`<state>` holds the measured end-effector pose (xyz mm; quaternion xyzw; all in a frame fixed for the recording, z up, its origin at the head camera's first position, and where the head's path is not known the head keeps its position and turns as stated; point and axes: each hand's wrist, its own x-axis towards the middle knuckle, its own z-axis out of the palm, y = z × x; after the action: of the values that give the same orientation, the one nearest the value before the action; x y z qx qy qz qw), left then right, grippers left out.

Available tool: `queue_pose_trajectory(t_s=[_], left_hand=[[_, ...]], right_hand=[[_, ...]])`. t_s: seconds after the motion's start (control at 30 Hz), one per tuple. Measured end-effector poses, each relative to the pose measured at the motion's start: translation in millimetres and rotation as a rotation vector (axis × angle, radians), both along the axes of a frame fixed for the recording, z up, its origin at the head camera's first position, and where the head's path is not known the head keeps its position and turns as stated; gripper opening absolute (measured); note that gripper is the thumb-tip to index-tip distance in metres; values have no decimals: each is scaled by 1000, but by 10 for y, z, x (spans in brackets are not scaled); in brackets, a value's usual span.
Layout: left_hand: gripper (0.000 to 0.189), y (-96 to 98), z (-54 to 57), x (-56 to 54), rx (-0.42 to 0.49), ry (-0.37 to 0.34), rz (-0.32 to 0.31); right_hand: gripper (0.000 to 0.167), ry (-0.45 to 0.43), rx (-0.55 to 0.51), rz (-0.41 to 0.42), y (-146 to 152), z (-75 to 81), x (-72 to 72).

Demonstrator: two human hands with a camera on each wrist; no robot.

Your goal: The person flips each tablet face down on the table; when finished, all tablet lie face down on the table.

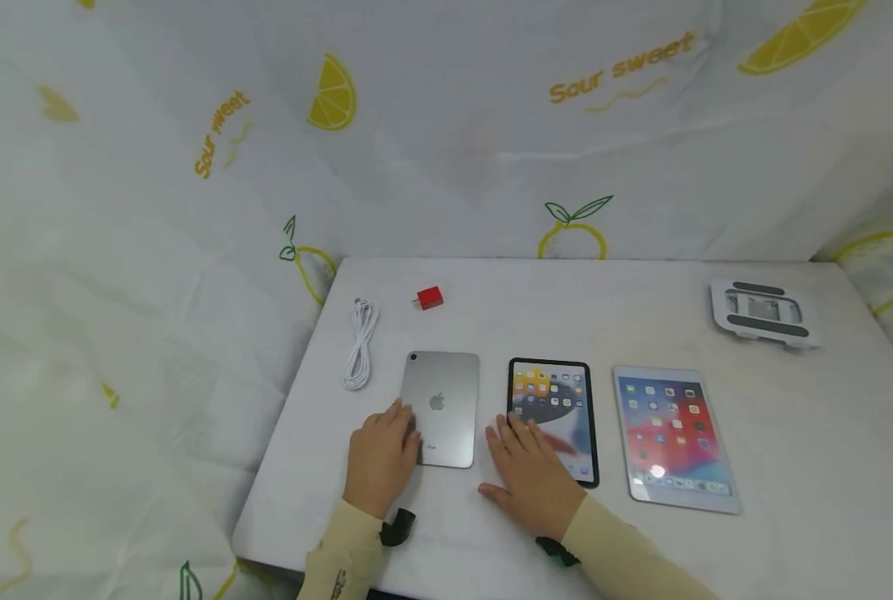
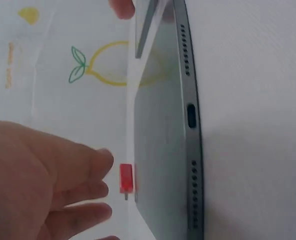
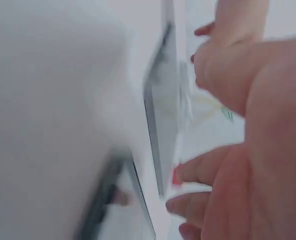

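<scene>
A silver tablet [image 1: 440,408] lies face down, its Apple logo up. My left hand [image 1: 382,458] is at its left edge with fingers loosely bent; whether they touch it is unclear. In the left wrist view, the tablet's edge [image 2: 188,90] shows a charging port and speaker holes. My right hand [image 1: 532,475] spreads its fingers over the lower left part of a black-framed tablet [image 1: 551,387], which lies screen up and lit. It grips nothing; contact with the screen cannot be made out. Further right lies a white-framed tablet [image 1: 671,433], also lit.
A bundled white cable [image 1: 359,346] lies at the left of the white table [image 1: 566,308]. Near the back is a red plug adapter [image 1: 429,297] with its prongs pointing left. A folded white stand [image 1: 765,312] with grey pads sits at the back right.
</scene>
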<state>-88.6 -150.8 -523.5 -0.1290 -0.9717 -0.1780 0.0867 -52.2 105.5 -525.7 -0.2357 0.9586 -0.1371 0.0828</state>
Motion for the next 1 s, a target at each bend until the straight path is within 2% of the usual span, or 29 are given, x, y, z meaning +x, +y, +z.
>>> queue_pose_trajectory(t_s=[0.07, 0.2, 0.27, 0.33, 0.43, 0.6, 0.7, 0.8, 1.0], left_hand=[[49, 116, 21, 23, -25, -8, -85], [64, 376, 6, 24, -49, -142, -267], [69, 490, -33, 13, -103, -189, -327], [72, 589, -51, 8, -181, -203, -366], [74, 725, -41, 4, -247, -220, -391], [75, 905, 8, 32, -262, -267, -391], [75, 986, 26, 48, -272, -267, -381], [74, 1068, 26, 48, -279, -249, -385], [72, 1069, 19, 15, -280, -235, -390]], right_hand=[[82, 25, 8, -71, 176, 33, 10], [82, 64, -3, -189, 516, 52, 71], [81, 76, -5, -226, 627, 42, 117], [80, 75, -21, -250, 701, 26, 154], [81, 46, -35, -279, 770, -9, 191], [83, -56, -56, -305, 841, -67, 221], [84, -103, -114, -323, 886, -60, 217], [87, -153, -198, -369, 950, 5, 209], [92, -295, -397, -483, 945, 214, 222]])
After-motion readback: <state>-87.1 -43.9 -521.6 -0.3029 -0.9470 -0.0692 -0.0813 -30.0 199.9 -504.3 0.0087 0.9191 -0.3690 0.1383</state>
